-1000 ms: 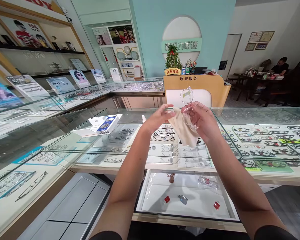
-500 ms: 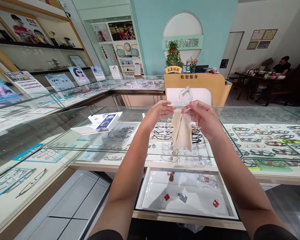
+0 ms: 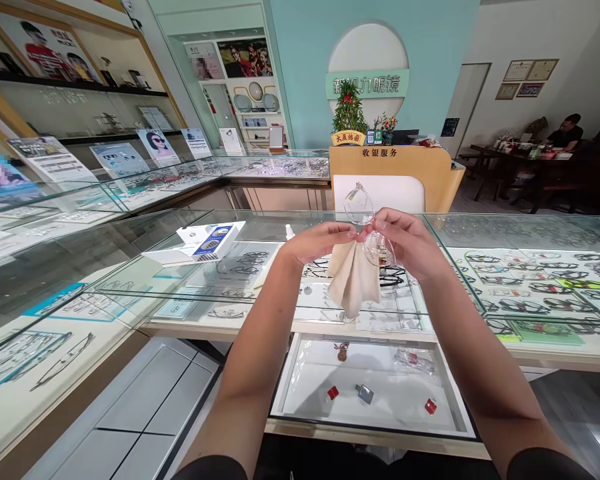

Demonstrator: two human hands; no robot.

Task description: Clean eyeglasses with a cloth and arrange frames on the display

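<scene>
Above the glass counter, my right hand (image 3: 405,243) is closed on a pair of clear-framed eyeglasses (image 3: 359,202), tilted so one lens is up and the other is down by my fingers. My left hand (image 3: 320,241) pinches a cream cleaning cloth (image 3: 353,280) near the middle of the glasses. The cloth hangs in folds below both hands, beside the lower lens. Fingertips of the two hands nearly meet, and the exact contact between cloth and frame is hidden.
A glass display counter (image 3: 260,307) holding rows of spectacles runs beneath my hands. An opened white-and-blue box (image 3: 200,243) stands on it at left. Nearer me, a pulled-out white drawer (image 3: 310,407) holds small items. A wooden cashier desk (image 3: 395,163) and a seated person (image 3: 566,135) are farther off.
My left hand has closed from spread fingers into a pinch on the cloth. The glasses have shifted left and lower, and the cloth now hangs wider.
</scene>
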